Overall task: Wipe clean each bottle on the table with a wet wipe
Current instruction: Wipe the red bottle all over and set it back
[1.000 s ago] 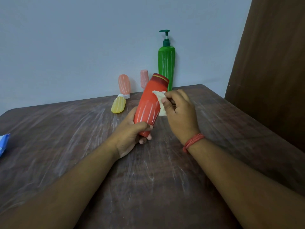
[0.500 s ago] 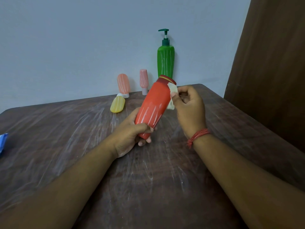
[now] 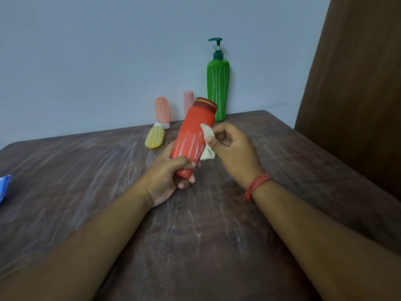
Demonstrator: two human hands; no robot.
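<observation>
"Where's the red bottle (image 3: 193, 135) now?"

"Off the table (image 3: 282, 148), held over its middle. The left hand (image 3: 168, 177) grips the bottom end, fingers curled round it, and the long axis leans up and away toward the far edge, cap end highest."

"And the wipe (image 3: 207, 140)?"

"Pinched in the right hand (image 3: 233, 148), fingers bunched round it, pressed against the bottle's right flank — so the bottle lies just to the left of that hand, touching the wipe. I'd judge the next stroke runs along the length, toward the cap or back down toward the left fist; white streaks show on the lower body."

"The others?"

"By the far edge — a green pump bottle (image 3: 218, 92) upright, two small pink bottles (image 3: 162, 110) standing on their caps, a yellow one (image 3: 154, 137) lying down. The right hand is nearer the green one."
</observation>
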